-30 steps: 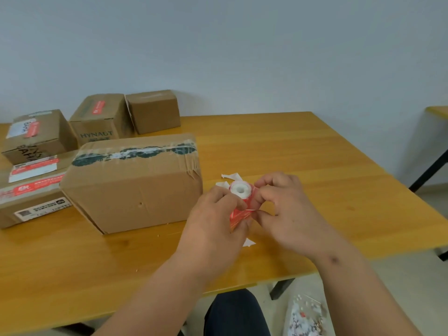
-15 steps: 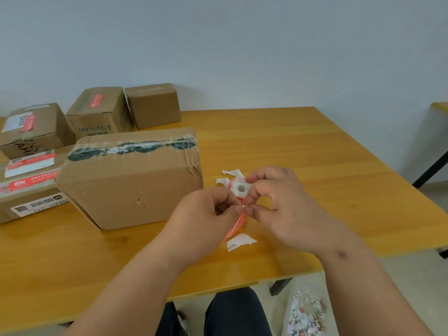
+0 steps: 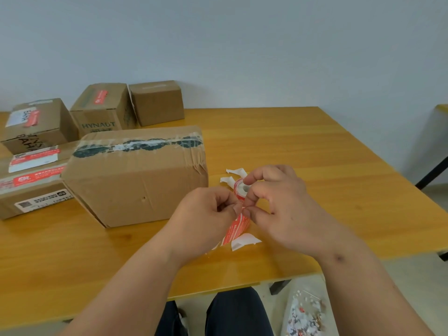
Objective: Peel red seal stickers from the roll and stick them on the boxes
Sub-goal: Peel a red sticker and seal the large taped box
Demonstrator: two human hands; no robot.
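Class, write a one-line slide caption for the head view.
Both hands peel a red seal sticker off the roll beside a large taped box.

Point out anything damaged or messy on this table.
The big box has torn, peeling tape at its top right corner. White backing scraps lie loose on the table beside the sticker roll.

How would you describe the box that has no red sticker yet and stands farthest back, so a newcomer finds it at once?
Start at the wooden table and look to its far left edge by the wall, where three small cardboard boxes stand in a row. Take the rightmost one, the plain box, beside the HYNAUT box. Unlike its two neighbours, its top shows no red sticker.
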